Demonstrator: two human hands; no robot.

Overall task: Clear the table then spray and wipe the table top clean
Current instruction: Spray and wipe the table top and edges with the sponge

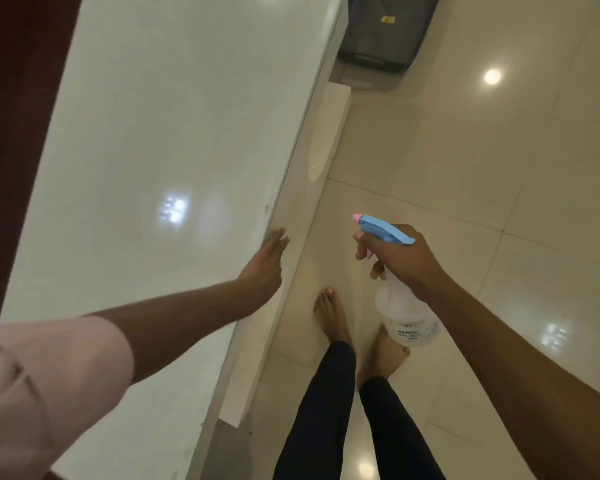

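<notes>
Pink sleeve (49,386) nearest lens, left of table edge. Left hand (262,268) seen at table (153,133) near edge, fingers straight, nothing held. Right hand (395,259) held off table, right of edge, fingers curled round neck of spray bottle (404,317). Bottle axis upright, nozzle aimed toward table. Top judged cleared; spraying judged next, right hand nearer bottle trigger.
</notes>
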